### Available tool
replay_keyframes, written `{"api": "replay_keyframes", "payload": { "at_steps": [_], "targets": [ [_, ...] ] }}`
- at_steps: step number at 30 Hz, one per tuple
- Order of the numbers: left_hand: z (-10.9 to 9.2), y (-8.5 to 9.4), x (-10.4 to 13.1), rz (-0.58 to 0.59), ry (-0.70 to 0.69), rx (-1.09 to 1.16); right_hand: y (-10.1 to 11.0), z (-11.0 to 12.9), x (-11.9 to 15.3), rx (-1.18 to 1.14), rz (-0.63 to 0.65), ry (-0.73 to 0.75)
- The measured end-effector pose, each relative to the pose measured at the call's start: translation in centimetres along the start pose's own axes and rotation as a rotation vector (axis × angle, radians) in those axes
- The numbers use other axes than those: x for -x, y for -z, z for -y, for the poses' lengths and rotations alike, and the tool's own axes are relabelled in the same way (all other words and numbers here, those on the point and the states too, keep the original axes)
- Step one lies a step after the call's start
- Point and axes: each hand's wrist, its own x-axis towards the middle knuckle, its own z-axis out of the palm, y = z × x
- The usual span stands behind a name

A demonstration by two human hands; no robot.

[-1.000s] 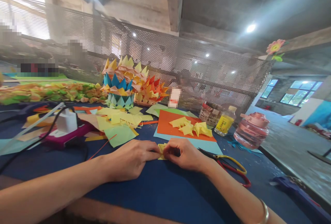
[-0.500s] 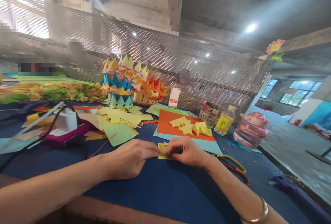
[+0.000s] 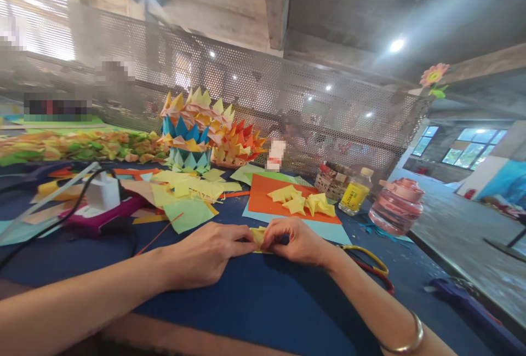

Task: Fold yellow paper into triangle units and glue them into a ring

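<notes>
A small piece of folded yellow paper (image 3: pixel 258 236) lies on the dark blue tabletop (image 3: pixel 267 296), mostly covered by fingers. My left hand (image 3: pixel 213 252) is closed, its thumb and fingertips on the paper's left side. From the other side my right hand (image 3: pixel 293 240), also closed, pinches the paper with bent fingers. Just beyond, several folded yellow paper pieces (image 3: pixel 318 205) rest on an orange sheet (image 3: pixel 261 197), which lies over a light blue sheet (image 3: pixel 329 230). Yellow-and-red-handled scissors (image 3: pixel 372 260) lie beside my right forearm, partly hidden by it.
Layered folded-paper forms (image 3: pixel 189 131) stand at the back left, near a long heap of paper pieces (image 3: pixel 82 147). A purple power strip (image 3: pixel 94 216) with cables sits left. At right are a yellow-labelled bottle (image 3: pixel 355 194), a pink bottle (image 3: pixel 396 207) and a purple tool (image 3: pixel 472 306).
My left fingertips have shifted slightly right over the yellow paper, so less of it shows between my hands. The whole view has drifted a little.
</notes>
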Motion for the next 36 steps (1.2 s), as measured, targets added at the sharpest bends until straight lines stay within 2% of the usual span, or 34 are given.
{"api": "replay_keyframes", "payload": {
  "at_steps": [11,21,26,33,36],
  "targets": [
    [-0.2,-0.1,0.0,0.005,-0.050,-0.111,0.1,-0.2,0.1,0.105,0.013,0.046],
    [-0.2,-0.3,0.0,0.003,-0.055,-0.174,0.3,1.1,0.2,0.299,0.062,0.108],
    [-0.1,-0.3,0.0,0.021,-0.063,-0.180,0.4,1.4,0.3,0.397,0.084,0.080],
    [-0.1,-0.3,0.0,-0.009,-0.071,-0.162,0.4,1.0,0.4,0.381,0.065,0.066],
    [-0.2,-0.3,0.0,-0.004,-0.058,-0.173,0.5,0.4,0.3,0.319,-0.003,0.068]
  ]
}}
